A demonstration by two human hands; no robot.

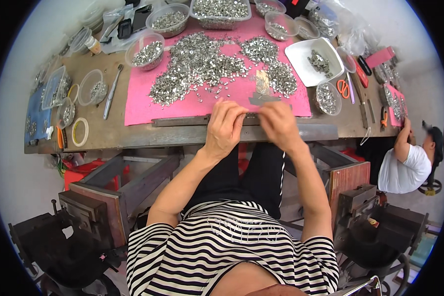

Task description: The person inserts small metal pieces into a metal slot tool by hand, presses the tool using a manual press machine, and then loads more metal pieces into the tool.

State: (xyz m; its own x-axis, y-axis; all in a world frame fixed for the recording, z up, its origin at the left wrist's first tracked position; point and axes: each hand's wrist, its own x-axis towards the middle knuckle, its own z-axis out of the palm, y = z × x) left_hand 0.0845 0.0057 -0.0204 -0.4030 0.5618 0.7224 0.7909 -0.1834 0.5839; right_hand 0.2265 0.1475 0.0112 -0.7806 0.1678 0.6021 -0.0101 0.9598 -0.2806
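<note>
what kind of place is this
Likely a small-parts workshop: metal pieces heaped on a pink mat, plastic tubs holding more, and scissors on the bench.

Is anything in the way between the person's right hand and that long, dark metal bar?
Nothing visible: the right hand is close by the bar. The small silver metal pieces lie beyond it, on the pink mat.

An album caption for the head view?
Left hand and right hand at a dark bar, silvery bits heaped on a pink mat.
</note>
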